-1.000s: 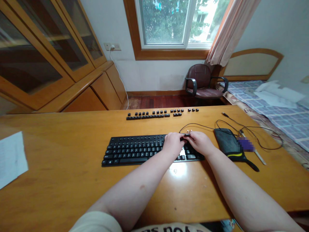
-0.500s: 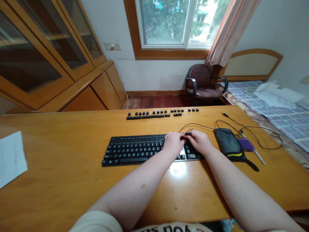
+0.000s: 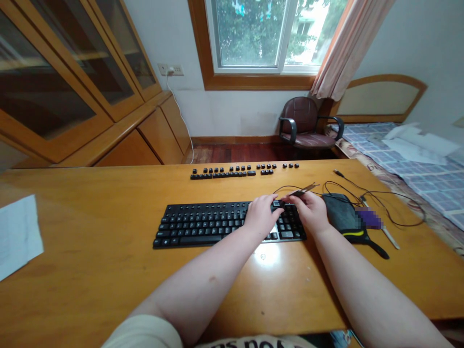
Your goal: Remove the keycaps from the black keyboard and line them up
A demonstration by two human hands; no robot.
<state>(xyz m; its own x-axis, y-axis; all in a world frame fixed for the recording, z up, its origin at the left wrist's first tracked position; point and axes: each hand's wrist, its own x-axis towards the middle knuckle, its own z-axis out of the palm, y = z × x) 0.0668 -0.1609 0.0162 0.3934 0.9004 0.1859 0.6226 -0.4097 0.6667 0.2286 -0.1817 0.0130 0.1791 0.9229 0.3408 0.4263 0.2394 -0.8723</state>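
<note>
The right hand (image 3: 311, 209) pinched a thin tool (image 3: 303, 189) tight in its grip, raised just above the keyboard (image 3: 203, 224) on the table (image 3: 90, 251). The left hand (image 3: 261, 216) touched a key (image 3: 277, 204) — seemingly steadying it — its grip unclear.

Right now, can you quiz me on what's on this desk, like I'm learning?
1. True or false: the keycaps lie in a row beyond the keyboard.
2. What does the right hand pinch? A a thin tool; B a spoon; C a cup.
3. Fill in: the pouch lies to the keyboard's ____.
Key: 1 true; 2 A; 3 right.
</note>
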